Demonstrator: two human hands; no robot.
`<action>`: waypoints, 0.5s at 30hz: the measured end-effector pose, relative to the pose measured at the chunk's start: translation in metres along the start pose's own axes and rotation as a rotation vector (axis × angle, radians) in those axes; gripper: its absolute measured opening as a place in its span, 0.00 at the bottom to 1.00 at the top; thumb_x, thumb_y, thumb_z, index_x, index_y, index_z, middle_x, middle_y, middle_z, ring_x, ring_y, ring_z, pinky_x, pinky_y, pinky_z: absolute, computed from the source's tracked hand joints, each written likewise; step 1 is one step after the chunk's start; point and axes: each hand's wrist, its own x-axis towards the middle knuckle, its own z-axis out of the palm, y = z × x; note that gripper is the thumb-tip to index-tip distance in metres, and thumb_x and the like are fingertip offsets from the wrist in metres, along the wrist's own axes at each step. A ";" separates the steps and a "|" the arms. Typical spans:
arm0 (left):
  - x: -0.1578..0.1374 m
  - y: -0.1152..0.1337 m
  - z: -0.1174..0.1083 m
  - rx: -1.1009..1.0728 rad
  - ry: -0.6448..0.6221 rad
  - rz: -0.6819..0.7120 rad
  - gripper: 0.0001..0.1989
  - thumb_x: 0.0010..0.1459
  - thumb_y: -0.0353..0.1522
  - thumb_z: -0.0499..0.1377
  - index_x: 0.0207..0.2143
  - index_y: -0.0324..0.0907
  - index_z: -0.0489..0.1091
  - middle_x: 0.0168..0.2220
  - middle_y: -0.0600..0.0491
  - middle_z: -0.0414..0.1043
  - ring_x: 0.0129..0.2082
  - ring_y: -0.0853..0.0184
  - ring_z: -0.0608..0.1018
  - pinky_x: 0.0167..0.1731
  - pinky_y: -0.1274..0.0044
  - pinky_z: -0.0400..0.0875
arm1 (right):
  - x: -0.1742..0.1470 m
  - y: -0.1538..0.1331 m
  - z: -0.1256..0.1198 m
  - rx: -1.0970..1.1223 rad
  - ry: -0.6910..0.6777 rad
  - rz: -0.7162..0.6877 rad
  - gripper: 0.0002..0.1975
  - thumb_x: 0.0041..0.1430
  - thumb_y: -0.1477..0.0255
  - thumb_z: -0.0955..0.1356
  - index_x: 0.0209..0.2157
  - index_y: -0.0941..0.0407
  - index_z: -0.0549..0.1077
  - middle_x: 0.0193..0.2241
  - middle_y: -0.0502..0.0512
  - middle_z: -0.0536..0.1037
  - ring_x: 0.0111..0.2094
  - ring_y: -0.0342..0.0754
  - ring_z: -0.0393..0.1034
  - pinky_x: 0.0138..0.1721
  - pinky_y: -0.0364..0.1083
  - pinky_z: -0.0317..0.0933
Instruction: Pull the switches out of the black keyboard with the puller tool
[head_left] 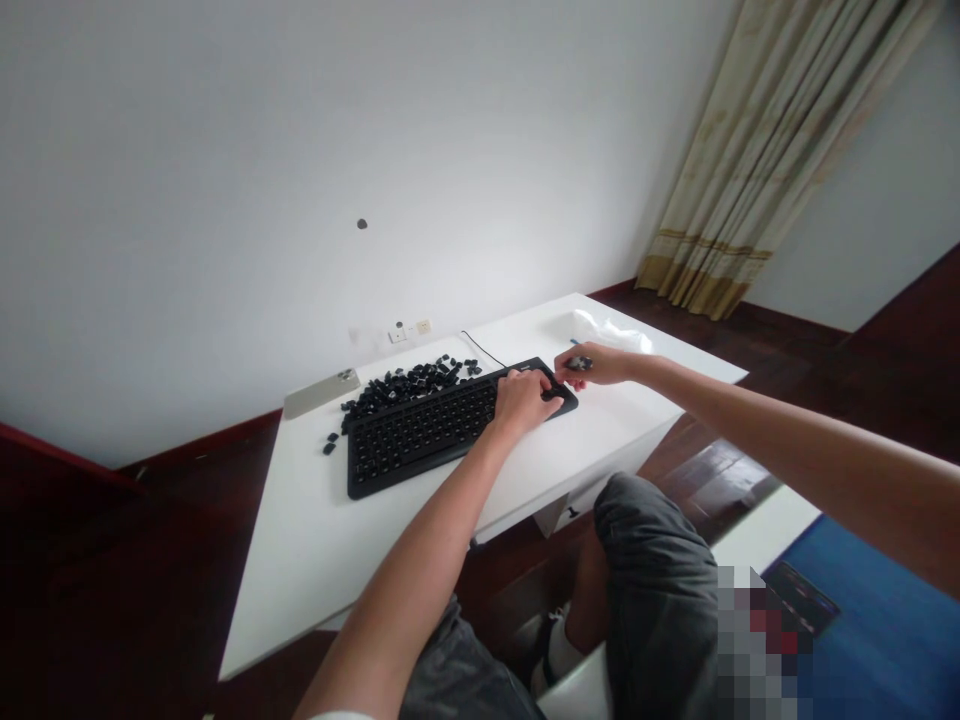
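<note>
A black keyboard [420, 432] lies at an angle on the white table, with its keycaps off over much of the visible bed. My left hand [523, 402] rests on its right part, fingers bent but apart, thumb near the right end. Just beyond, at the keyboard's right end, my right hand [592, 362] is closed around a small tool with a dark handle [579, 364], which looks like a screwdriver. The tool's working end is hidden by my fingers. Behind the keyboard lies a heap of loose black keycaps [409, 385].
A phone [322, 393] lies at the table's back left. A crumpled clear plastic bag [611, 330] sits at the right rear of the white table [300, 560]. A thin black cable [484, 348] runs back from the keyboard. Wall sockets [409, 330] are behind the table.
</note>
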 end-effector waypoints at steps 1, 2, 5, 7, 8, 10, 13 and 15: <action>0.000 0.001 -0.001 -0.002 -0.002 -0.015 0.16 0.61 0.43 0.69 0.46 0.45 0.76 0.44 0.50 0.83 0.54 0.52 0.79 0.55 0.63 0.73 | 0.003 -0.002 0.000 -0.041 -0.004 -0.018 0.12 0.58 0.60 0.71 0.28 0.53 0.75 0.23 0.52 0.79 0.27 0.49 0.74 0.32 0.48 0.67; 0.000 0.001 -0.002 -0.001 -0.007 -0.028 0.18 0.61 0.44 0.69 0.48 0.45 0.75 0.44 0.49 0.83 0.54 0.52 0.79 0.55 0.63 0.73 | 0.006 -0.004 0.001 -0.069 0.004 -0.030 0.10 0.57 0.62 0.71 0.28 0.53 0.75 0.23 0.52 0.79 0.27 0.49 0.74 0.32 0.49 0.66; -0.001 0.002 -0.005 0.031 -0.017 -0.030 0.19 0.62 0.45 0.68 0.49 0.45 0.73 0.46 0.48 0.82 0.55 0.50 0.79 0.55 0.62 0.73 | 0.017 -0.010 0.006 -0.091 0.035 0.005 0.08 0.57 0.65 0.71 0.26 0.53 0.74 0.22 0.52 0.78 0.25 0.49 0.73 0.32 0.49 0.65; -0.001 0.003 -0.006 0.058 -0.017 -0.011 0.18 0.63 0.46 0.67 0.48 0.44 0.73 0.48 0.47 0.82 0.56 0.48 0.79 0.56 0.62 0.72 | 0.022 -0.013 0.007 -0.116 0.036 0.030 0.07 0.57 0.66 0.71 0.26 0.52 0.75 0.22 0.52 0.78 0.25 0.49 0.73 0.32 0.50 0.64; -0.002 0.003 -0.006 0.060 -0.009 -0.008 0.20 0.63 0.46 0.67 0.49 0.44 0.73 0.48 0.46 0.82 0.57 0.48 0.79 0.56 0.62 0.72 | 0.023 -0.014 0.007 -0.145 0.041 0.027 0.06 0.56 0.68 0.71 0.26 0.52 0.76 0.21 0.52 0.78 0.25 0.49 0.73 0.32 0.50 0.64; -0.002 0.003 -0.005 0.042 0.009 -0.024 0.24 0.61 0.46 0.69 0.52 0.42 0.71 0.49 0.45 0.82 0.57 0.48 0.79 0.56 0.62 0.72 | 0.020 -0.013 0.003 -0.205 0.081 0.010 0.03 0.54 0.71 0.71 0.27 0.52 0.77 0.21 0.51 0.78 0.25 0.49 0.73 0.33 0.50 0.64; -0.002 0.003 -0.004 0.028 0.008 -0.027 0.24 0.61 0.45 0.70 0.53 0.42 0.72 0.49 0.46 0.82 0.57 0.50 0.78 0.56 0.63 0.72 | 0.009 -0.006 -0.001 -0.173 0.176 0.055 0.05 0.58 0.68 0.70 0.31 0.53 0.79 0.21 0.51 0.78 0.26 0.49 0.74 0.34 0.49 0.66; -0.001 0.001 -0.003 0.043 -0.018 0.003 0.19 0.62 0.45 0.69 0.49 0.44 0.76 0.48 0.47 0.83 0.55 0.50 0.78 0.55 0.63 0.72 | 0.000 0.002 0.002 -0.095 0.287 0.095 0.09 0.60 0.63 0.70 0.31 0.53 0.80 0.22 0.52 0.80 0.25 0.49 0.75 0.33 0.48 0.67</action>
